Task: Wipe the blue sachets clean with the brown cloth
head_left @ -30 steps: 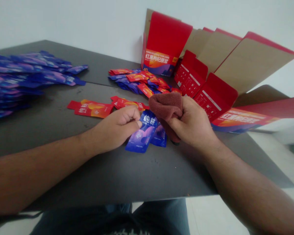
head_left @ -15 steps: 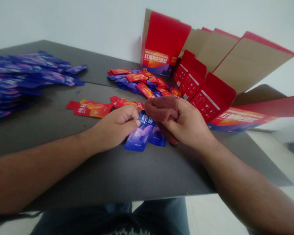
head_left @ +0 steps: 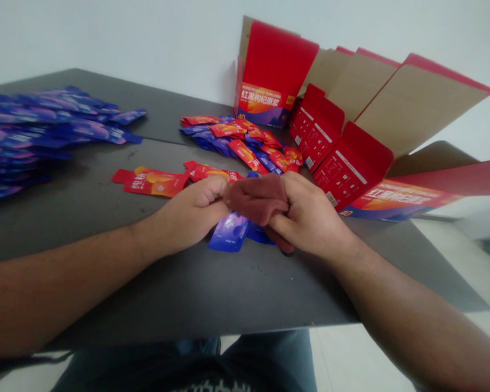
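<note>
My left hand [head_left: 202, 212] is closed in a pinch on the edge of a blue sachet [head_left: 228, 234] with a purple fruit print. Bunched in my right hand [head_left: 314, 215] is a brown cloth [head_left: 258, 200], which lies over the upper part of that sachet and hides it. Beneath the cloth a second blue sachet [head_left: 259, 234] shows partly on the dark table. Just beyond my hands lie two red sachets, one a flat red sachet [head_left: 155, 182] on the left, the other a red sachet [head_left: 210, 172] partly behind my left hand.
A mixed heap of red and blue sachets [head_left: 232, 133] lies at the back middle. Many blue sachets are piled in a large stack [head_left: 36, 136] at the left. An upright red carton [head_left: 269, 71] and open cartons [head_left: 351, 163] stand at the right on the dark table [head_left: 212, 294].
My right hand has moved the brown cloth left and slightly down, over the blue sachet's printed upper part. My left hand has stayed nearly in place.
</note>
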A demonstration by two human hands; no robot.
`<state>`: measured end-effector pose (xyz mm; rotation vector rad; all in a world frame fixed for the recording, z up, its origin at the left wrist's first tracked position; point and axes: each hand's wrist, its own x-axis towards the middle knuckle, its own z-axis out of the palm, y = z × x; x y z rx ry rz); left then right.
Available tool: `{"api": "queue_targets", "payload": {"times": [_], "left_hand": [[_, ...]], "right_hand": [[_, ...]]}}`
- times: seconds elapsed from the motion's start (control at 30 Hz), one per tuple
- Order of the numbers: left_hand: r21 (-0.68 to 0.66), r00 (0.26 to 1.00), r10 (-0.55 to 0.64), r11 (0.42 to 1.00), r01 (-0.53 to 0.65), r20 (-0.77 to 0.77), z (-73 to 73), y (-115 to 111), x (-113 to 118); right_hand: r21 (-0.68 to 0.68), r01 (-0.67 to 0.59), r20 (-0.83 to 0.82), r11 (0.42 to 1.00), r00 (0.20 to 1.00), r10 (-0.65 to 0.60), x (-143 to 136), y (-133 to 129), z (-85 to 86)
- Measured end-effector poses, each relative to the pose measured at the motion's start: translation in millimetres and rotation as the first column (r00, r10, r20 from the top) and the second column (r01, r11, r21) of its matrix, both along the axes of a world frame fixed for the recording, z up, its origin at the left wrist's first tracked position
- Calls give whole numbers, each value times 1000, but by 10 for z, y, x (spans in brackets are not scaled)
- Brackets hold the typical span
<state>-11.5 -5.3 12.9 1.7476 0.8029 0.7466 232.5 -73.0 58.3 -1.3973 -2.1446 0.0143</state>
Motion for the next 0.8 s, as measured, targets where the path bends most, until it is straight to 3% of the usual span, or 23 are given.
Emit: {"api": "queue_targets", "payload": {"times": [0.07,0.2,0.33,0.5,0.67,0.8], "left_hand": [[1,1000,2,1000,-2,27,-14,11,8],[16,999,26,1000,-26,42,-13,10,17],[-19,999,17,1000,-16,48,5,-6,30],[-50,994,63,997,-59,93,-69,12,26],[-146,990,74,988,-56,122,-116,13,48],[-157,980,51,987,-21,192,-139,4,78]], "right_hand": [[2,-28,16,1000,999,28,-5,-8,0],[29,73,-23,997,997,-73,9,-3,-14],[4,-92,29,996,995,91,-10,-21,-18],[27,15,7,1000,1000,-16,-36,-40,1],[-19,-111,44,994,993,112,-40,-50,4],[70,-25,24,997,999,23,-34,-40,-5]]}}
